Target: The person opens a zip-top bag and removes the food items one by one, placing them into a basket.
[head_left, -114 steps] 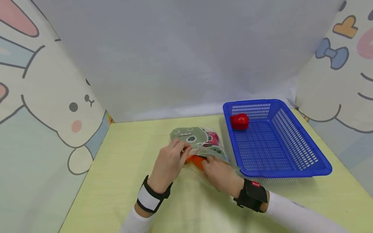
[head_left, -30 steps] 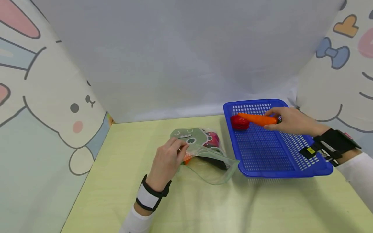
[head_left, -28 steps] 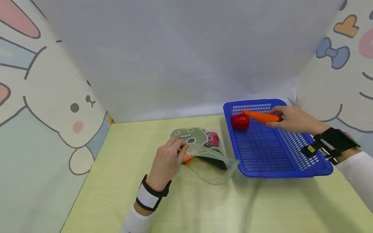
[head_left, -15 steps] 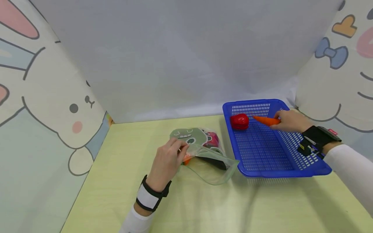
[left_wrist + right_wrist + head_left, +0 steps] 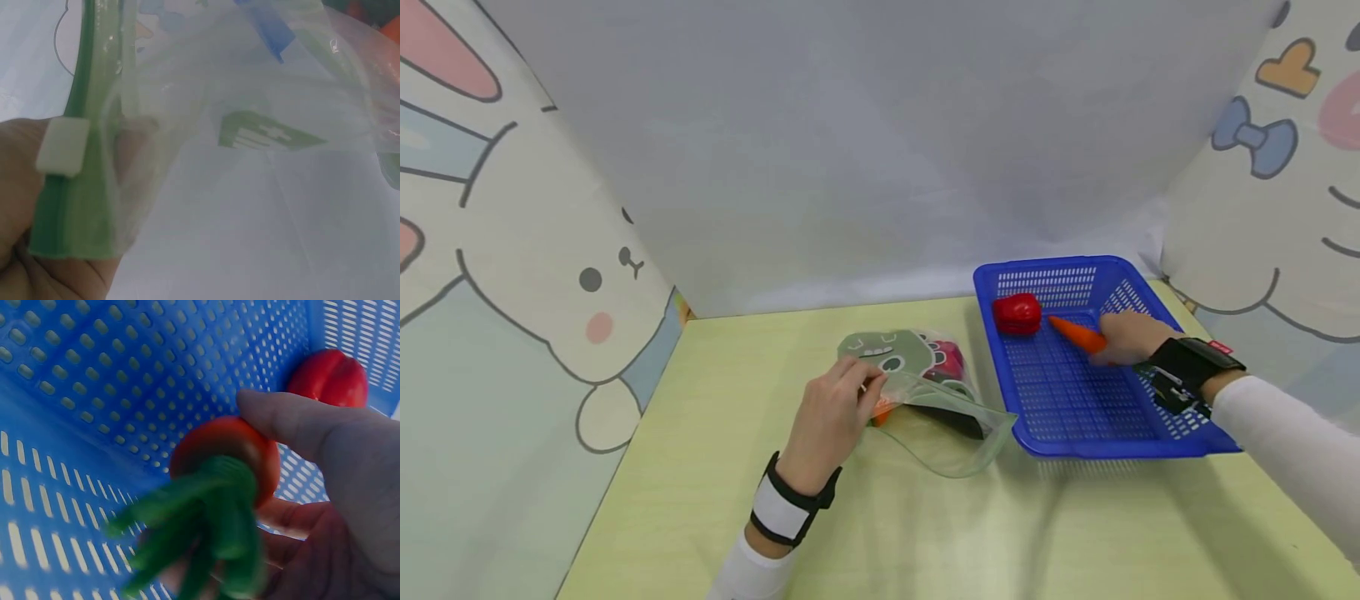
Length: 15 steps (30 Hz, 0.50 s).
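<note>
— Inside the blue basket (image 5: 1067, 408), how near is the carrot (image 5: 1078, 335) to the edges?

— It slants through the far half, its tip just beside the red pepper (image 5: 1017, 314), which sits near the left wall. Blue mesh spreads from the carrot to the near rim, giving more width there than toward the pepper. I can't tell whether the carrot touches the basket floor.

— And the right hand (image 5: 1126, 337)?

— Its grip is closed round the thick end, by the green leaves (image 5: 212, 531). The black wristband (image 5: 1198, 362) lies over the right rim.

— What about the left hand (image 5: 827, 421)?

— It pinches the edge of a clear bag (image 5: 925, 387), at the white slider (image 5: 64, 147). The bag's mouth gapes toward the person, with something dark (image 5: 951, 419) showing within.

— Any space around the bag?

— Its right corner comes close up to the basket's rim; leftward, the yellow table (image 5: 700, 433) runs to the printed wall (image 5: 490, 467).
</note>
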Each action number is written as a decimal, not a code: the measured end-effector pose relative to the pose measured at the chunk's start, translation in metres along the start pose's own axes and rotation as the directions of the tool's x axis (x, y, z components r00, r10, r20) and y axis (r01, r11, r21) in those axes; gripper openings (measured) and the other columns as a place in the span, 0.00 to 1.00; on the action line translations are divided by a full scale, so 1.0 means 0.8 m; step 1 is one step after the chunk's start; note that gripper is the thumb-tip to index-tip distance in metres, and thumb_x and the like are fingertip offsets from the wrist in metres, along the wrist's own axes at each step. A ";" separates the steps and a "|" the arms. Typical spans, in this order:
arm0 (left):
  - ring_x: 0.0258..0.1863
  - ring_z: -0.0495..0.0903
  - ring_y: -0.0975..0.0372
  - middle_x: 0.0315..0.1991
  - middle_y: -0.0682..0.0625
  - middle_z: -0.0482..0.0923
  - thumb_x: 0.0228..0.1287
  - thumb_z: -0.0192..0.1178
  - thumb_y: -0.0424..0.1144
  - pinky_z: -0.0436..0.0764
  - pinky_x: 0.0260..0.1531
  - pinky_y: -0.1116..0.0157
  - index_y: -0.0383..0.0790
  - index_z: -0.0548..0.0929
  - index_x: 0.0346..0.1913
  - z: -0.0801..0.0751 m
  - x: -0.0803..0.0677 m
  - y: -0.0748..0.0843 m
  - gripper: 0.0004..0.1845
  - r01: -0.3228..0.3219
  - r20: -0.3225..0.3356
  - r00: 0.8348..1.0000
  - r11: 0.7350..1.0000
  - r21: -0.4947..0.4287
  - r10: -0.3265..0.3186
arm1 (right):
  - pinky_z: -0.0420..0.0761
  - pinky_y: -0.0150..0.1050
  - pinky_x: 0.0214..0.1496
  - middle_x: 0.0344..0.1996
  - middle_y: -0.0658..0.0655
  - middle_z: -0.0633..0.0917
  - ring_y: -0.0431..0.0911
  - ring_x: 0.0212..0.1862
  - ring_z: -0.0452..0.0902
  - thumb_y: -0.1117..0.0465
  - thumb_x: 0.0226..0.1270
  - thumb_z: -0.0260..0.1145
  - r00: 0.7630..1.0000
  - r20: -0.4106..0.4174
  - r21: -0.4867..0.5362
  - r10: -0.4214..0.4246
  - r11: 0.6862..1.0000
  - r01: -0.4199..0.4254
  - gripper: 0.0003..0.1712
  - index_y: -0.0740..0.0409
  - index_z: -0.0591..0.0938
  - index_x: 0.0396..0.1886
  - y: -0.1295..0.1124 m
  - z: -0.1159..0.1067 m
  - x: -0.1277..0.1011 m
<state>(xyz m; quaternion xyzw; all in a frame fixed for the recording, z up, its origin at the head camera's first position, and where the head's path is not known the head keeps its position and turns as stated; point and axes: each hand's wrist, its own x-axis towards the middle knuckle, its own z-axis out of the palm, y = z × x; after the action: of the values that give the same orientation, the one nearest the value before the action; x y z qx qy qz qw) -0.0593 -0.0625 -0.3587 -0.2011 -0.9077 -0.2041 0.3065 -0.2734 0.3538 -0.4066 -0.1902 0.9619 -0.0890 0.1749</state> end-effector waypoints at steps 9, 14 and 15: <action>0.27 0.85 0.60 0.32 0.45 0.84 0.65 0.73 0.30 0.83 0.24 0.72 0.33 0.87 0.36 0.000 -0.001 0.001 0.05 0.005 0.007 1.000 1.000 -0.008 -0.005 | 0.68 0.39 0.33 0.27 0.55 0.78 0.49 0.30 0.73 0.51 0.64 0.76 0.999 0.052 -0.057 -0.001 0.998 0.003 0.20 0.64 0.81 0.35 -0.006 0.007 0.004; 0.27 0.85 0.61 0.32 0.45 0.84 0.65 0.73 0.30 0.83 0.24 0.72 0.33 0.87 0.36 0.000 -0.001 0.000 0.05 -0.001 0.002 1.000 1.000 -0.006 0.001 | 0.73 0.39 0.31 0.26 0.55 0.79 0.48 0.29 0.73 0.51 0.66 0.74 0.999 -0.023 -0.070 -0.030 0.997 0.028 0.19 0.64 0.82 0.35 -0.014 -0.007 -0.004; 0.27 0.85 0.61 0.32 0.45 0.84 0.65 0.73 0.30 0.83 0.24 0.72 0.33 0.87 0.36 0.000 -0.001 0.000 0.05 -0.003 0.000 1.000 1.000 -0.006 0.003 | 0.77 0.40 0.31 0.26 0.55 0.80 0.48 0.29 0.74 0.52 0.67 0.74 0.998 -0.052 -0.077 -0.038 0.996 0.034 0.19 0.66 0.83 0.38 -0.019 -0.011 -0.007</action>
<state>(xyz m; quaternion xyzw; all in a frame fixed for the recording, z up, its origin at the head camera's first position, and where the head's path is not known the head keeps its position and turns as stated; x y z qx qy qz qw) -0.0585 -0.0627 -0.3589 -0.2035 -0.9068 -0.2064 0.3061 -0.2666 0.3429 -0.3927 -0.2114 0.9654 -0.0606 0.1402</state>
